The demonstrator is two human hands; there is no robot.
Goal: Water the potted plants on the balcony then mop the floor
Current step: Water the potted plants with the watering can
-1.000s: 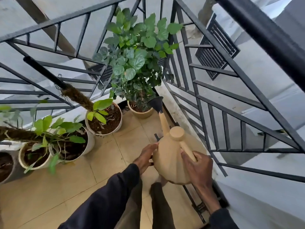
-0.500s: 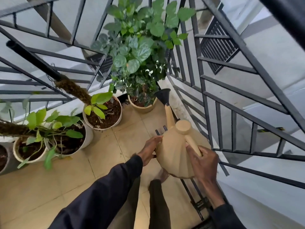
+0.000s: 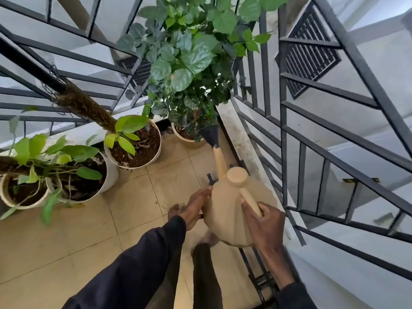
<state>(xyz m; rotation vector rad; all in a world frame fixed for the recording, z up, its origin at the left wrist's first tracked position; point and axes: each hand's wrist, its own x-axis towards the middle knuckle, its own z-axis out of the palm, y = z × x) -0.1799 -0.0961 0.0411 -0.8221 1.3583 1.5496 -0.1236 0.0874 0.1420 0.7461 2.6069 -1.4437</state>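
I hold a beige watering can (image 3: 225, 210) in both hands. My right hand (image 3: 265, 221) grips its handle; my left hand (image 3: 196, 207) presses flat against its left side. The can's black rose (image 3: 211, 134) reaches the rim of the beige pot (image 3: 189, 141) of a tall bushy plant (image 3: 191, 56) in the corner. Left of it stands a white pot (image 3: 153, 156) with a moss pole and a few leaves, then a larger white pot (image 3: 110, 175) with a leafy vine, and a woven pot (image 3: 6, 197) at the far left.
Dark metal railings (image 3: 289, 130) close the balcony at the back and the right, with a low concrete kerb (image 3: 238, 139) along the right side. The floor is beige tile (image 3: 66, 241). My bare left foot (image 3: 176, 210) shows below the can.
The can and both hands have moved forward toward the corner plant, and the view has come closer. The rose now sits at the pot's rim under the leaves.
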